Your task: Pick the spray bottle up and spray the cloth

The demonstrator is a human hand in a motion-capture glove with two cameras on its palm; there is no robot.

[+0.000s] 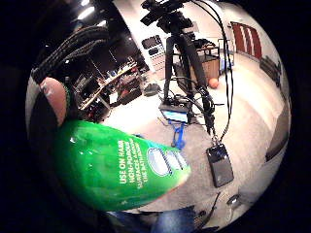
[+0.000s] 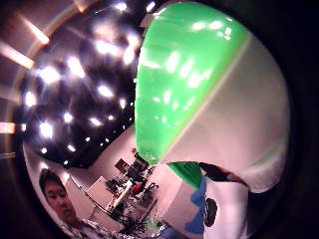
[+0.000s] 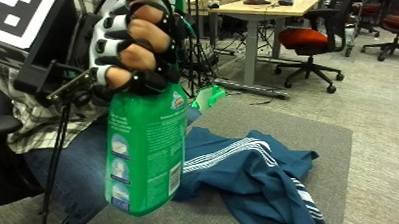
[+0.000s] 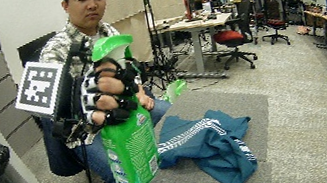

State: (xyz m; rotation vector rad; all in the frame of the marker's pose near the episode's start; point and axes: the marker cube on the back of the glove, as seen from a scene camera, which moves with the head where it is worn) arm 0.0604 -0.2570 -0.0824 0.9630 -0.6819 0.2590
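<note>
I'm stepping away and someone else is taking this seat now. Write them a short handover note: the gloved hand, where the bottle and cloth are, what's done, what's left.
Right hand: fingers curled round the neck of the green spray bottle, holding it upright in the air above the grey table.
Cloth: the blue cloth with white stripes lies crumpled on the table, beside and beyond the bottle, apart from it.
Done: the bottle is picked up.
Left: aim the nozzle at the cloth and spray. The pictures do not show any spray, and I cannot tell whether the cloth is wet.
</note>
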